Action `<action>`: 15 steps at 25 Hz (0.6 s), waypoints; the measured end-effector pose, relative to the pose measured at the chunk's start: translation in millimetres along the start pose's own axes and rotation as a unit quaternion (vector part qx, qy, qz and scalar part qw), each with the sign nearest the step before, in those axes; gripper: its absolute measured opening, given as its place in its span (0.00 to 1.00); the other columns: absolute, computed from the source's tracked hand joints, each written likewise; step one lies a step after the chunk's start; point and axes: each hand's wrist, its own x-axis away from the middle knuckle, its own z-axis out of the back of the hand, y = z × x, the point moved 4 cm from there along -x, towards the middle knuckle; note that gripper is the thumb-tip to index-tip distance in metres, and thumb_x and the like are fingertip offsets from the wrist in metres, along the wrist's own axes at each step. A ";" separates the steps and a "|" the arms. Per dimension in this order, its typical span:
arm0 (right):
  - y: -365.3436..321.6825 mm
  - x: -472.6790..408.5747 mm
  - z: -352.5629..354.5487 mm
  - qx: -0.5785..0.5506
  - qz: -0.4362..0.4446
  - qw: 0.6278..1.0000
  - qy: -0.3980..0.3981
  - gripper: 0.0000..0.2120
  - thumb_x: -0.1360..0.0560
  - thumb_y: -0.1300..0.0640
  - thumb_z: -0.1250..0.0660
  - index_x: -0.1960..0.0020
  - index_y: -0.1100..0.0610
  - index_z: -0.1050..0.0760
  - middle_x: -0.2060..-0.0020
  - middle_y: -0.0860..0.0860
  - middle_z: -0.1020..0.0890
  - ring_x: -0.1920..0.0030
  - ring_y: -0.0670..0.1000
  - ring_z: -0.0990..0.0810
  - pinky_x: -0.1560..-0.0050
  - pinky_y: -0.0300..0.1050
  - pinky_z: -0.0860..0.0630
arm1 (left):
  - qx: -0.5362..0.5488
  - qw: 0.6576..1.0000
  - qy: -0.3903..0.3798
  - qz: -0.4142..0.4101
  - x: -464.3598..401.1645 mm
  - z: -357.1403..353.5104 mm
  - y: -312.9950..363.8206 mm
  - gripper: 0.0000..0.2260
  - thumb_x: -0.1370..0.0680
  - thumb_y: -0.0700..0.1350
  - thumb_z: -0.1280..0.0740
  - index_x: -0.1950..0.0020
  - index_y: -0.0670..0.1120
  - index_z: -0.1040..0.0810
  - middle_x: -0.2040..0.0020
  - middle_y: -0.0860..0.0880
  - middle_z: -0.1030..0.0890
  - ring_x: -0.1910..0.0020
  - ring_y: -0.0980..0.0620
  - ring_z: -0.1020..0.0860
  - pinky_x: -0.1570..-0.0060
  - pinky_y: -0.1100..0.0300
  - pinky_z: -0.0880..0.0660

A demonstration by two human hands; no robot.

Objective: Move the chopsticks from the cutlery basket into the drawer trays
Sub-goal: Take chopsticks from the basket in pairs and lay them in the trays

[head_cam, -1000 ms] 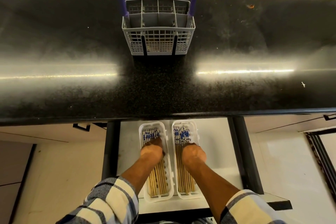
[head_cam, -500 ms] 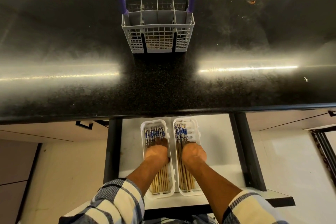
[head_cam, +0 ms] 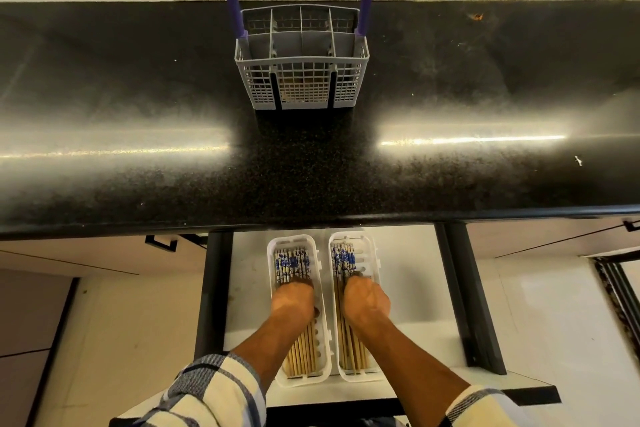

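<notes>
Hands palm-down, left hand (head_cam: 293,300) and right hand (head_cam: 366,298) each pressing wooden blue-patterned chopsticks (head_cam: 291,263) in two white plastic drawer trays (head_cam: 374,255), grip unclear; grey cutlery basket (head_cam: 301,59) looks emptied on black desk (head_cam: 138,80); level bundles gently, ends aligned.

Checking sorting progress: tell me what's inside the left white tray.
The left tray holds chopsticks, blue-patterned ends away from the person. The left hand covers their middles.

left hand (head_cam: 292,302) and right hand (head_cam: 367,300) side by side — palms down, fingers curled
</notes>
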 end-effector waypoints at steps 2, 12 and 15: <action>-3.2 0.9 -3.4 0.023 0.023 0.999 -0.016 0.09 0.20 0.57 0.38 0.43 0.56 0.21 0.49 0.53 0.16 0.49 0.54 0.17 0.50 0.47 0.21 | 0.006 1.000 0.001 -0.001 0.7 -2.2 -0.5 0.13 0.22 0.47 0.31 0.39 0.44 0.23 0.45 0.45 0.19 0.46 0.46 0.20 0.46 0.54 0.23; -3.2 -5.9 -11.3 0.049 0.030 0.997 -0.047 0.09 0.20 0.57 0.37 0.44 0.56 0.21 0.49 0.54 0.16 0.49 0.54 0.16 0.49 0.47 0.21 | -0.002 1.000 0.010 -0.007 -1.3 -5.6 -1.0 0.14 0.22 0.46 0.32 0.38 0.43 0.24 0.44 0.45 0.19 0.45 0.46 0.20 0.43 0.53 0.23; -8.4 -10.5 -9.8 0.059 0.042 0.995 -0.074 0.08 0.22 0.58 0.34 0.44 0.57 0.22 0.48 0.55 0.16 0.48 0.55 0.17 0.48 0.49 0.20 | -0.007 1.000 0.013 -0.007 -2.2 -5.0 -1.3 0.14 0.21 0.46 0.32 0.38 0.43 0.24 0.44 0.44 0.19 0.45 0.46 0.20 0.43 0.53 0.23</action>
